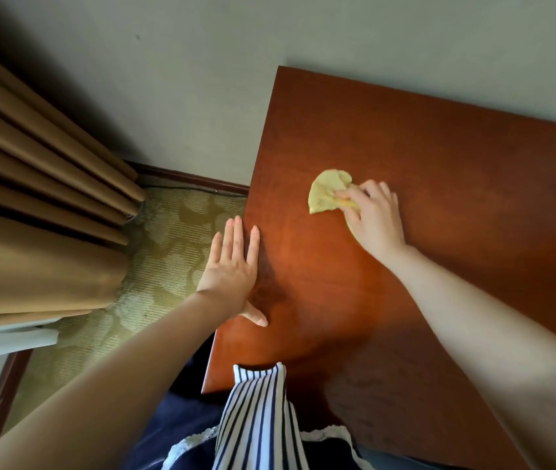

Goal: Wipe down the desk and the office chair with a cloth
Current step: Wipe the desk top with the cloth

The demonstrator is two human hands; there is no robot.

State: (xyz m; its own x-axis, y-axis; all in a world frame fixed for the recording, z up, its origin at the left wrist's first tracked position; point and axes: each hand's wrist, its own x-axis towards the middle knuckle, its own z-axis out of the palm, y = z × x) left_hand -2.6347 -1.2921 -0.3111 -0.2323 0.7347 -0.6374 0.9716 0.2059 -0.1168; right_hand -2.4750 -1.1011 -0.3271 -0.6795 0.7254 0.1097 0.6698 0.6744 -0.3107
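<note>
A reddish-brown wooden desk [439, 205] fills the right side of the head view, set against the wall. On its top lies a crumpled yellow cloth [325, 193]. My right hand [373, 220] grips the cloth with curled fingers and presses it onto the desk. My left hand [232, 269] lies at the desk's left edge with fingers straight, its thumb on the desktop. No office chair is in view.
Tan curtains [39, 184] hang at the left, over a patterned green carpet [168, 245]. A dark baseboard [188, 178] runs along the grey wall [168, 79]. My striped apron [256, 418] touches the desk's near edge.
</note>
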